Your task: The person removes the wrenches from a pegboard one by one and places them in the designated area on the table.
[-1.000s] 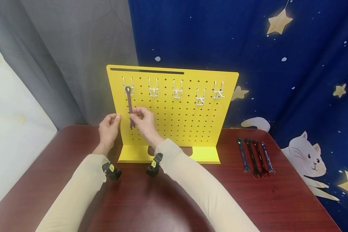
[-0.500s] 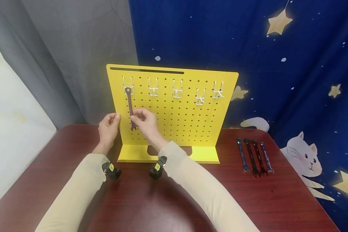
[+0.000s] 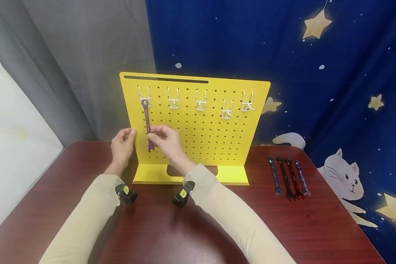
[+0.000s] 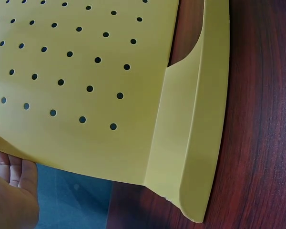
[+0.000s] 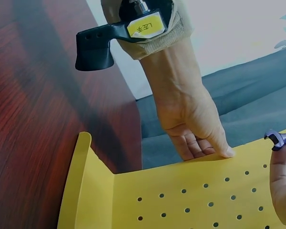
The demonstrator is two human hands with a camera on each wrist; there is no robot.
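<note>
A yellow pegboard stands upright on the table with several white wire hooks along its upper part. My left hand grips its left edge, thumb on the front and fingers behind, as the right wrist view shows. My right hand pinches a purple combination wrench near its lower, open end. The wrench hangs almost upright in front of the leftmost hook, with its ring end over that hook and white showing through the ring. In the right wrist view only the open jaw end of the wrench appears, above my fingertips.
Several more wrenches lie side by side on the right of the red-brown table. Other white hooks sit to the right on the board. A grey and blue curtain hangs behind the table.
The wrench has come down slightly on the board, its lower end a little lower than before. My right hand and wrist have shifted slightly down and right. The left hand keeps its place.
</note>
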